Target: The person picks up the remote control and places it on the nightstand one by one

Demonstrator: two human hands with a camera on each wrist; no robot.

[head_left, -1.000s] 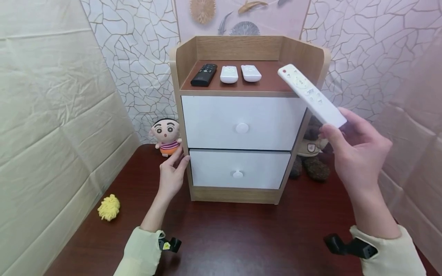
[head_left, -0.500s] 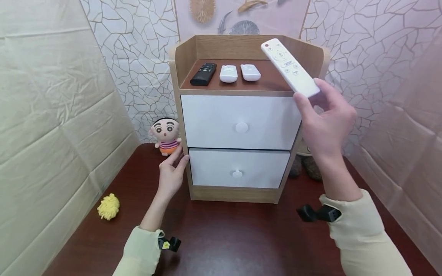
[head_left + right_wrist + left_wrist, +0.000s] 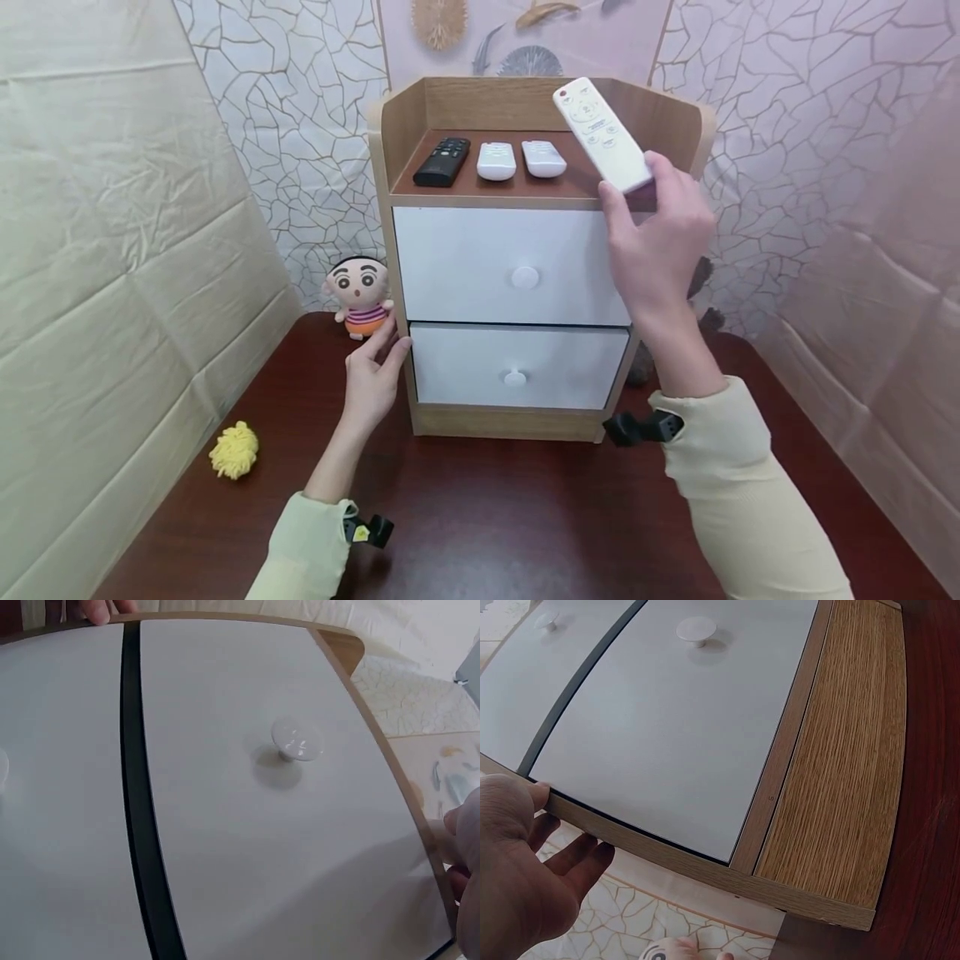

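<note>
My right hand pinches the lower end of a white remote control between thumb and fingers. The remote tilts up to the left, over the right part of the brown cabinet top. On that top lie a black remote and two white remotes, one in the middle and another to its right. My left hand grips the left side edge of the wooden cabinet, thumb on the front and fingers along the side. In the right wrist view the right hand shows only at the frame's edge.
Two white drawers, an upper one and a lower one, are closed. A plush doll sits left of the cabinet. A yellow yarn ball lies on the dark red table. Behind my right arm, another plush toy is mostly hidden.
My right hand has carried the white remote left and up, from right of the cabinet to over its top. The left hand stays on the cabinet's side.
</note>
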